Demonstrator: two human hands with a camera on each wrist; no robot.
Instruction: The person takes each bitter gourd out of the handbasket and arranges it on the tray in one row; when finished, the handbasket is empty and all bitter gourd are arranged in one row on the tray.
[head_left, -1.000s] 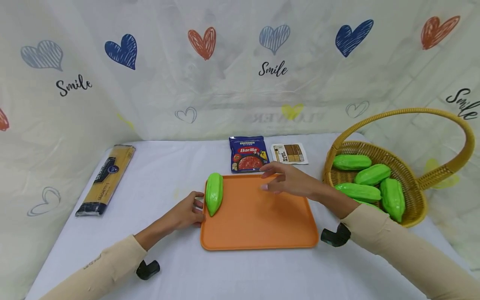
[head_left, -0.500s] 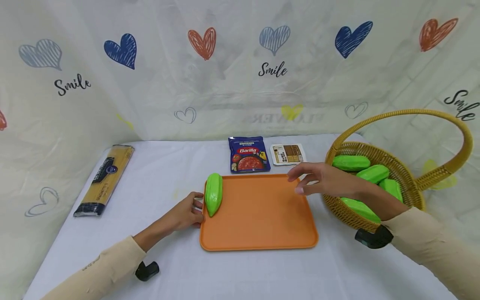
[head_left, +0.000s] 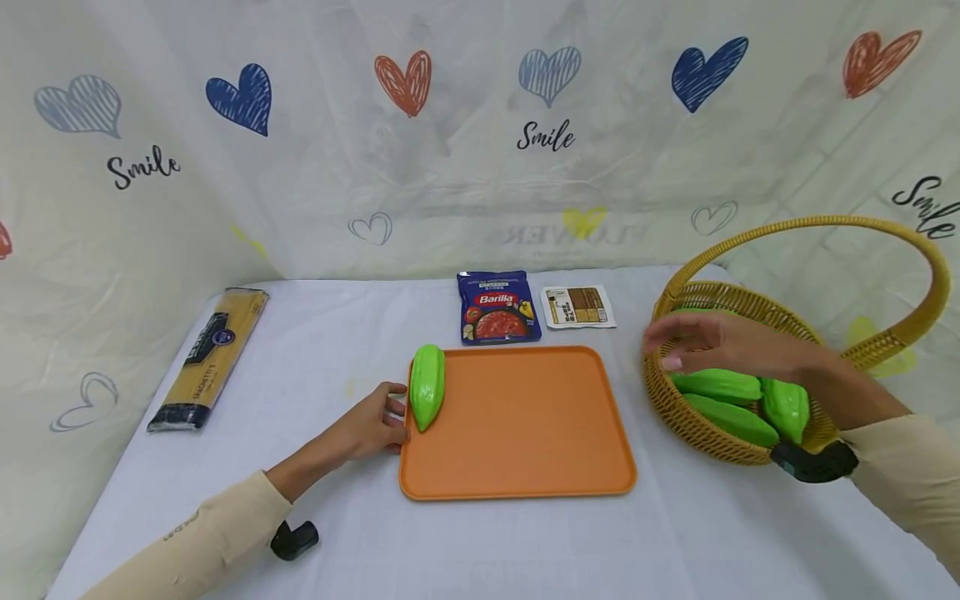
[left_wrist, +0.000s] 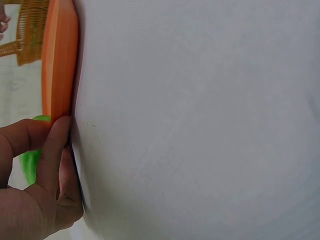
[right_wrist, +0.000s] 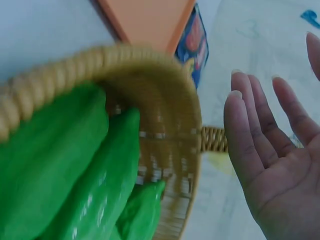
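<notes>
1 green ridged gourd (head_left: 427,387) lies on the orange tray (head_left: 517,425), just beside the left hand (head_left: 373,423), which grips the tray's rim. The right hand (head_left: 723,340), loose and released, is over the wicker basket (head_left: 671,417), other gourds (head_left: 720,386) beneath it. Left of the grip lies a spaghetti packet (head_left: 210,358).

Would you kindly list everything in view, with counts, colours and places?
Tray: one, orange, centre
Single vegetable: one, green, on the tray
Basket: one, tan, right of the tray
Basket vegetables: at least four, green, partly hidden
Pouch: one, blue, behind the tray
Flat packet: one, white and brown, beside the pouch
Spaghetti pack: one, yellow-black, far left
Tablecloth: one, white, underneath
Backdrop: one, white with hearts, behind
Wrist cameras: two, black, beside the sleeves
Sleeves: two, beige, lower left and right
Left hand: one, bare, gripping the tray's left edge
Right hand: one, bare, at the basket
</notes>
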